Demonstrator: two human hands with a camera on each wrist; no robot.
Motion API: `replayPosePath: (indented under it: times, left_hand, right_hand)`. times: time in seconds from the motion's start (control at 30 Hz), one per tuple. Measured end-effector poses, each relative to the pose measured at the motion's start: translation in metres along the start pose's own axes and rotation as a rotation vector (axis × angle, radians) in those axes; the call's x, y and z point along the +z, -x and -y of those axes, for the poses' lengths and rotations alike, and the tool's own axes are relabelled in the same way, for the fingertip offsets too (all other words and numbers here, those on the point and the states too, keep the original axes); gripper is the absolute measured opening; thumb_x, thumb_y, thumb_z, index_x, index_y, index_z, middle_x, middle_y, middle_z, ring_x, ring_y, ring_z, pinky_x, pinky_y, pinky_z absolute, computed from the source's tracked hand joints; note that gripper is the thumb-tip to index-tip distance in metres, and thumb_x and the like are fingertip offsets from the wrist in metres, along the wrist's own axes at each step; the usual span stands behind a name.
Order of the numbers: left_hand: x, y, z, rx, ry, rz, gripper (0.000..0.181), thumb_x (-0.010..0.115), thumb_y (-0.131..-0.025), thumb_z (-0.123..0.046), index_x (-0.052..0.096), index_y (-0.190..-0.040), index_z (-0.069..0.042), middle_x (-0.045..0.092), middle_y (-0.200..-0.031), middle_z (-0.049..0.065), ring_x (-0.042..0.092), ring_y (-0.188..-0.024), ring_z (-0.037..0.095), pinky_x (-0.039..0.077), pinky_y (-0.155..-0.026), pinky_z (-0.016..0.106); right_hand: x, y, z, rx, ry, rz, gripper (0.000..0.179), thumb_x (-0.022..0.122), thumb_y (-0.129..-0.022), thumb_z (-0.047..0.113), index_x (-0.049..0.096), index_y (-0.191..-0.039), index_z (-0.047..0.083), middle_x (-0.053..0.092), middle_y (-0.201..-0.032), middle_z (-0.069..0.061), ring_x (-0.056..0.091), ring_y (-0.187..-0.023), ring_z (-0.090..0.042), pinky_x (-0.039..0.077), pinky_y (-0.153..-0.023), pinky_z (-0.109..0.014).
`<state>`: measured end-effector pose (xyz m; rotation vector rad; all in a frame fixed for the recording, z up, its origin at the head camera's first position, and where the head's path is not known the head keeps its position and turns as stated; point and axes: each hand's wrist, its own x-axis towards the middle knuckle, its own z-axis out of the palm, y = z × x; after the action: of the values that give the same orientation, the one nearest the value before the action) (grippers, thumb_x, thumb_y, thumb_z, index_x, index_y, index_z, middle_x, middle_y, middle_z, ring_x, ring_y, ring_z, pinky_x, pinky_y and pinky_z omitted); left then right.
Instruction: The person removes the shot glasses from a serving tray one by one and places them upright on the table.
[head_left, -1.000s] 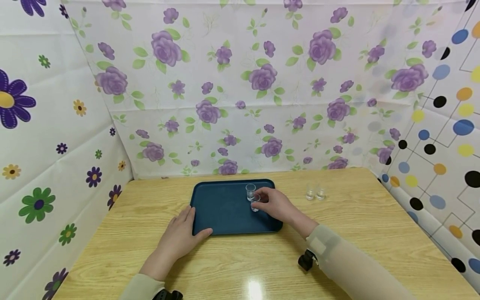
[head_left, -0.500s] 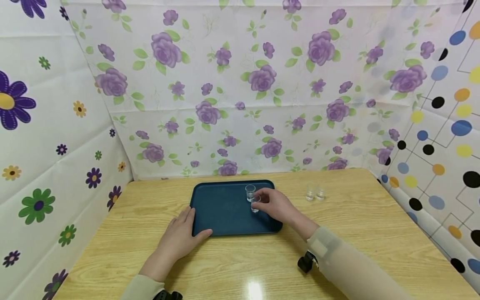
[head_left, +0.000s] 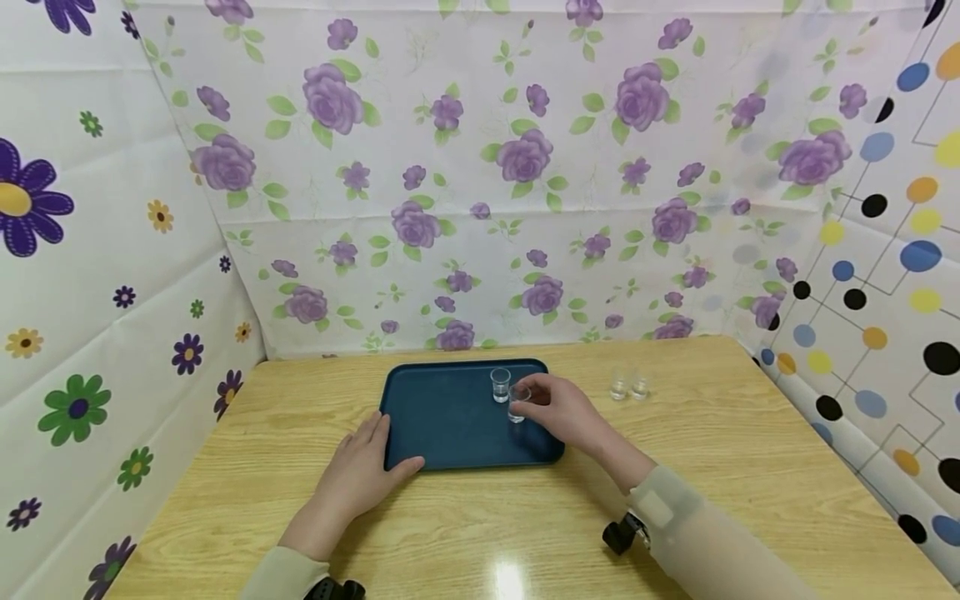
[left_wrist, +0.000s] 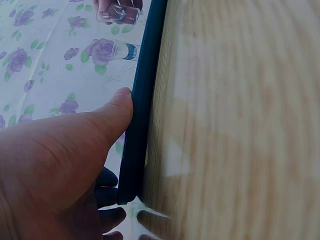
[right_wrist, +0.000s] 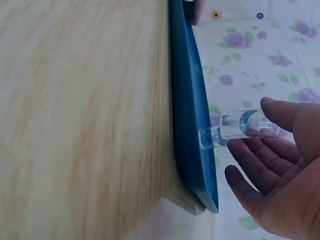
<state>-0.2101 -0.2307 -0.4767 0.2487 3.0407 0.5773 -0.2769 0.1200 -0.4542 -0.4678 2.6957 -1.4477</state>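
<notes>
My right hand (head_left: 564,410) pinches a small clear shot glass (head_left: 517,405) near its rim, upright over the right part of a dark blue tray (head_left: 442,421). In the right wrist view the held shot glass (right_wrist: 240,125) shows between thumb and fingers, its base a little off the tray. Just behind and left of it, a second shot glass (head_left: 500,385) stands on the tray. At the tray's front left corner rests my left hand (head_left: 358,479), fingers straight along the left side and thumb (left_wrist: 120,102) against the front rim.
On the wooden table (head_left: 465,533), right of the tray, two more shot glasses (head_left: 628,386) stand side by side. A floral cloth (head_left: 480,208) hangs behind the table. Patterned cloths close off the left and right sides.
My right hand has shifted slightly right with its shot glass, opening a gap from the second glass on the tray. The left hand has stayed in place.
</notes>
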Motion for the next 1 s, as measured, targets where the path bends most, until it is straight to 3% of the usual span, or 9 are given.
replayPosePath:
  times: [0.67,1.0]
  left_hand:
    - [-0.002,0.001,-0.001,-0.005,0.002,0.006,0.106,0.068,-0.105,-0.065,0.030,-0.170,0.009,0.027,-0.175,0.033,0.026,-0.163,0.050,0.020,-0.131,0.070]
    - [-0.001,0.000,-0.001,-0.006,-0.001,0.005,0.107,0.067,-0.105,-0.067,0.030,-0.170,0.009,0.027,-0.175,0.033,0.027,-0.162,0.051,0.020,-0.131,0.070]
  right_hand:
    - [-0.040,0.028,-0.008,-0.023,0.001,-0.039,0.036,0.079,-0.107,0.033,0.075,-0.138,0.016,0.077,-0.122,0.001,0.074,-0.111,-0.018,0.064,-0.095,-0.044]
    - [-0.055,0.037,-0.019,-0.029,0.054,-0.082,0.043,0.078,-0.107,0.034,0.073,-0.143,0.010,0.077,-0.124,-0.002,0.074,-0.111,-0.021,0.063,-0.094,-0.046]
